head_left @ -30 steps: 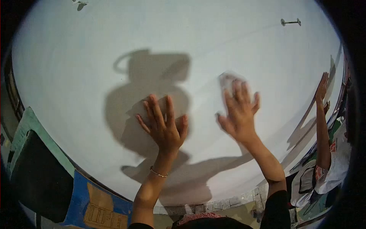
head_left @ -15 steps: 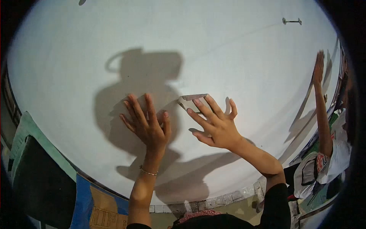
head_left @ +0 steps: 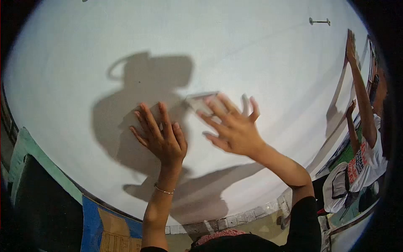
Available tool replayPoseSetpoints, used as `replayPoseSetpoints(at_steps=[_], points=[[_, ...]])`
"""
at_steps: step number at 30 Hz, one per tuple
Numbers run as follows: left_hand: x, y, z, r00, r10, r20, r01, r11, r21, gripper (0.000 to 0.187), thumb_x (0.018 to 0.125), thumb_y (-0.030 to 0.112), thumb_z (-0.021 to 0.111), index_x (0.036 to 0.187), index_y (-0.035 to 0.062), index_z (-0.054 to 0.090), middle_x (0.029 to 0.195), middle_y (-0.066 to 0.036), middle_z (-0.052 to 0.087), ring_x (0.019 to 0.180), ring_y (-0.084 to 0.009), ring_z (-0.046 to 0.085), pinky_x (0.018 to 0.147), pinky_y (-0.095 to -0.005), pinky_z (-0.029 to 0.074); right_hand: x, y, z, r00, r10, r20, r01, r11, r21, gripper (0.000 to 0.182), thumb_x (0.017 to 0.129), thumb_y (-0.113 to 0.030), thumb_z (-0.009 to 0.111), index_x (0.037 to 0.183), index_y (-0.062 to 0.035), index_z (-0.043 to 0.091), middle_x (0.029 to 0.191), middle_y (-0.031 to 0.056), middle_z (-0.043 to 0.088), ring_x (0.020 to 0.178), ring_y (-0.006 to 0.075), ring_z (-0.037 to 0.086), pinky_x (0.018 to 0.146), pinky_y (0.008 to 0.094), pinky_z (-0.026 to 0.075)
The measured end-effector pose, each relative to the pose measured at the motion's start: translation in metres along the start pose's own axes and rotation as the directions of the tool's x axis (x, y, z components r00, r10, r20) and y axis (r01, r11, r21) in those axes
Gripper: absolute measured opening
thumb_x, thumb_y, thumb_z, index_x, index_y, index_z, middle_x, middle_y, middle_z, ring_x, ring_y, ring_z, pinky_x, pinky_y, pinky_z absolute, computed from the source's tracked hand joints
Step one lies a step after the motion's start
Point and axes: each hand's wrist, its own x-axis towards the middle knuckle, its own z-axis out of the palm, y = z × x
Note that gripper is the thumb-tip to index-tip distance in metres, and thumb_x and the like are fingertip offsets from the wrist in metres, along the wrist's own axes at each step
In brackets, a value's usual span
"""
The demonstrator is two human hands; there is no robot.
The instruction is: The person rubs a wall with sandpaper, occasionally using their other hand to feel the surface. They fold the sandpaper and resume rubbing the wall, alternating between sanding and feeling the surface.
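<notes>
My left hand [head_left: 161,136] lies against a white wall [head_left: 260,54] with its fingers spread and nothing in it. To its right, my right hand [head_left: 237,130] presses a flat, whitish piece with a dark upper edge [head_left: 197,101] to the wall under its fingers. The piece is partly covered by those fingers and smeared by motion, so its material cannot be made out. Shadows of my head and arms fall on the wall around both hands.
A metal fixture [head_left: 320,21] sticks out at the upper right. At the right edge, a co-worker [head_left: 365,164] reaches up the wall. Lower left are a dark panel with a green frame [head_left: 25,143] and cardboard [head_left: 113,227]. Tiles [head_left: 235,220] line the wall's foot.
My right hand and the flat piece have moved slightly up and left. My left hand stays nearly in place. The co-worker's arm reaches higher, and a second hand shows there.
</notes>
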Motion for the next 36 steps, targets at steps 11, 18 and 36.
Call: replayPoseSetpoints(at_steps=[11,18,36], points=[[-0.003,-0.001,0.003,1.000,0.011,-0.002,-0.011,1.000,-0.004,0.052,0.099,0.034,0.026,0.145,0.0115,0.032,0.153,-0.018,0.018,0.142,-0.0366,0.015,0.111,-0.0572,0.004,-0.001,-0.022,0.014,0.994,-0.098,0.049,0.098,0.995,0.004,0.051,0.086,-0.048,0.055,0.135,-0.0313,0.049,0.150,-0.0006,0.033,0.140,0.0203,0.026,0.108,0.0569,-0.009],[-0.001,0.003,0.007,1.000,-0.008,-0.022,0.006,0.998,-0.061,0.051,0.098,0.034,0.027,0.145,0.0133,0.033,0.153,-0.019,0.020,0.141,-0.0380,0.016,0.110,-0.0591,0.003,0.027,0.012,-0.010,0.976,0.205,-0.079,-0.205,0.979,0.007,0.054,0.087,-0.042,0.054,0.138,-0.0251,0.046,0.150,0.0047,0.033,0.140,0.0223,0.025,0.106,0.0590,-0.007],[-0.009,-0.006,0.013,0.999,-0.010,-0.046,0.008,1.000,-0.026,0.052,0.097,0.035,0.028,0.143,0.0131,0.038,0.151,-0.020,0.023,0.141,-0.0368,0.018,0.110,-0.0589,0.004,-0.021,0.057,-0.011,0.967,0.225,-0.121,-0.233,0.971,-0.059,0.057,0.086,-0.035,0.055,0.139,-0.0166,0.045,0.149,0.0140,0.032,0.141,0.0295,0.022,0.108,0.0518,-0.008]])
